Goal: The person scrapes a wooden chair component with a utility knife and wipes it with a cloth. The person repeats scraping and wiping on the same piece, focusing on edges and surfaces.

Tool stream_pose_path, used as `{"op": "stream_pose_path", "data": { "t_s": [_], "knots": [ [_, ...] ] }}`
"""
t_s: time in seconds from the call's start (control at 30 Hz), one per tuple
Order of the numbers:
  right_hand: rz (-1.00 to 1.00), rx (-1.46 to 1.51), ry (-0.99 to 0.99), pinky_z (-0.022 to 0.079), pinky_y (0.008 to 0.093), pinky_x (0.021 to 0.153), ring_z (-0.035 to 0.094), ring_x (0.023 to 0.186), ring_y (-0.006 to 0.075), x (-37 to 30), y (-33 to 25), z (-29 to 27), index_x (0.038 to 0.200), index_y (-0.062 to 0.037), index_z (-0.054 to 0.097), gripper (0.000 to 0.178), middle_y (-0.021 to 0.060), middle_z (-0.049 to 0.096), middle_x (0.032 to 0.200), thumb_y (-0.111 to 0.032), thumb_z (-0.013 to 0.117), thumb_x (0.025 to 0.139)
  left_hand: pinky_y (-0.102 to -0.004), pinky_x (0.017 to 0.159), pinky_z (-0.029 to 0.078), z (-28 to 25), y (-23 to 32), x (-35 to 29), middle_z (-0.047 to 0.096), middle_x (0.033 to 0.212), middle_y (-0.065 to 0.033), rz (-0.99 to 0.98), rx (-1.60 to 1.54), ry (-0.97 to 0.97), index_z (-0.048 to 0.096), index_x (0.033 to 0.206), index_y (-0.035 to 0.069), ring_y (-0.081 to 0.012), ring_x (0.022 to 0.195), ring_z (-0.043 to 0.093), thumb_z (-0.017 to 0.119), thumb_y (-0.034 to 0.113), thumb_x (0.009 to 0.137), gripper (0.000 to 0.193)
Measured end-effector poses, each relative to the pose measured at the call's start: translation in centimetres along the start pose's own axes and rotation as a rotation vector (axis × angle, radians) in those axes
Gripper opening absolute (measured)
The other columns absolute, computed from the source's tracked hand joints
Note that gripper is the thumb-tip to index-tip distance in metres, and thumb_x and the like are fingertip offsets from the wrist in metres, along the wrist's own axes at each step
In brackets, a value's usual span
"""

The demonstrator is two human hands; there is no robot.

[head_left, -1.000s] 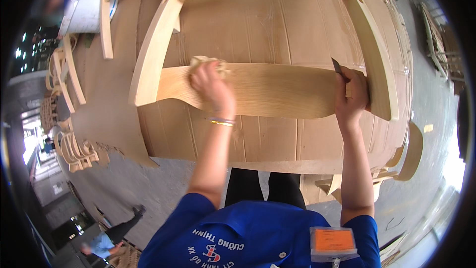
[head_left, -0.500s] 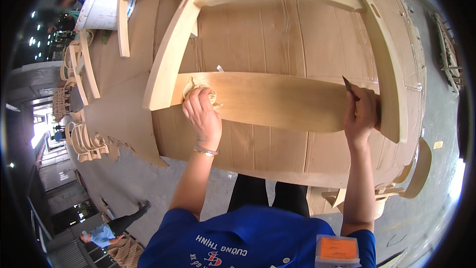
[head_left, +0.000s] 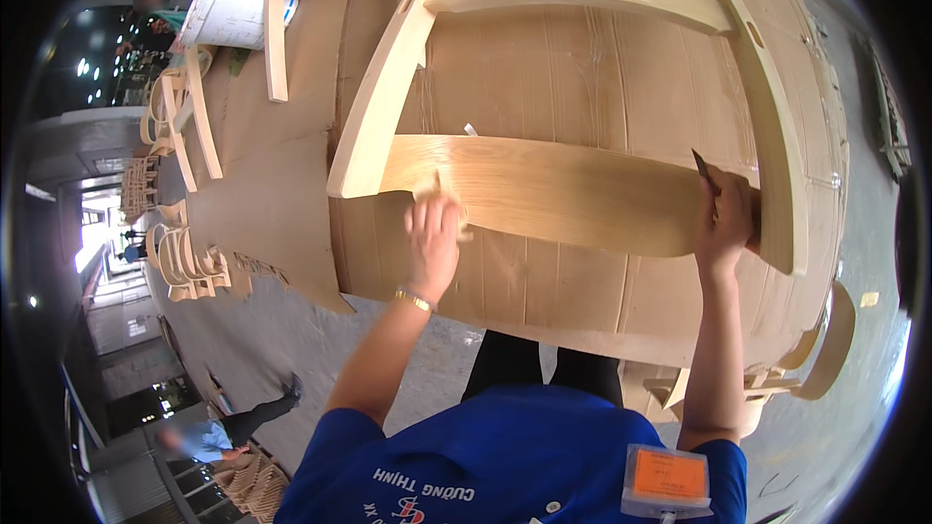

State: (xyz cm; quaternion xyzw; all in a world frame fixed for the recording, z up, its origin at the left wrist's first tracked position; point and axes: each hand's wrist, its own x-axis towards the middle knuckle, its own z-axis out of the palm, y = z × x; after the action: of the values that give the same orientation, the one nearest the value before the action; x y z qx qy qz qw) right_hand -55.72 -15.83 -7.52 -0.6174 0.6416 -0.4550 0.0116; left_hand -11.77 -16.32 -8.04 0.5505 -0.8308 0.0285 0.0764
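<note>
Cloth (head_left: 463,223) gripped in your left hand (head_left: 432,241), at lower edge of wooden slat (head_left: 573,194); your right hand (head_left: 726,223) pinches dark piece (head_left: 700,164).

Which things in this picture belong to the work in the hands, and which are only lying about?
Seemingly in the work:
- left hand with crumpled tan cloth or paper
- right hand with thin dark piece
- wooden frame and its curved panel

Seemingly aside:
- white bucket
- curved board at lower right

White bucket (head_left: 225,6) at upper left
</note>
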Motion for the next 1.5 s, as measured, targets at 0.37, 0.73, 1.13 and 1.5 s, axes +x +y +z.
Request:
{"op": "stream_pose_path", "data": {
  "t_s": [0.37,0.73,1.13,1.5],
  "knots": [
    [0.682,1.000,-0.270,0.055,0.0297,0.077,0.064,0.084,0.0127,-4.6,-21.4,16.1,0.112,-0.0007,0.073,0.012,0.0043,0.066,0.095,-0.004,0.072,0.100,-0.0392,0.103,0.057,-6.8,-5.9,-14.6,0.069,0.134,-0.0153,-1.278,-1.157,0.039,0.063,0.134,-0.004,-0.0267,0.120,0.068,0.064,-0.005,0.099,0.035],
    [0.547,0.811,-0.024,0.055,0.0309,0.070,0.067,0.077,0.0200,-6.1,-30.7,22.4,0.116,0.0004,0.074,0.028,0.0105,0.066,0.089,0.007,0.076,0.089,-0.0364,0.100,0.059,-5.8,-11.7,-6.7,0.069,0.131,-0.0147,-1.252,-1.581,-0.176,0.059,0.137,-0.008,-0.0238,0.116,0.071,0.060,-0.003,0.102,0.035],
    [0.607,0.865,0.087,0.055,0.0313,0.071,0.068,0.078,0.0206,-6.6,-31.4,22.1,0.115,0.0011,0.078,0.031,0.0123,0.071,0.092,0.010,0.076,0.085,-0.0361,0.102,0.058,-2.8,-17.5,-3.1,0.070,0.131,-0.0135,-1.251,-1.675,-0.308,0.061,0.135,-0.005,-0.0228,0.120,0.069,0.056,0.008,0.106,0.033],
    [0.967,0.841,-0.007,0.053,0.0294,0.074,0.063,0.081,0.0162,-9.0,-29.5,21.2,0.103,0.0005,0.072,0.008,0.0076,0.066,0.090,-0.001,0.076,0.096,-0.0442,0.107,0.055,-4.1,-16.8,-1.1,0.063,0.139,-0.0153,-1.302,-1.536,-0.721,0.052,0.148,0.000,-0.0272,0.124,0.066,0.059,0.017,0.104,0.047]
  ]
}}
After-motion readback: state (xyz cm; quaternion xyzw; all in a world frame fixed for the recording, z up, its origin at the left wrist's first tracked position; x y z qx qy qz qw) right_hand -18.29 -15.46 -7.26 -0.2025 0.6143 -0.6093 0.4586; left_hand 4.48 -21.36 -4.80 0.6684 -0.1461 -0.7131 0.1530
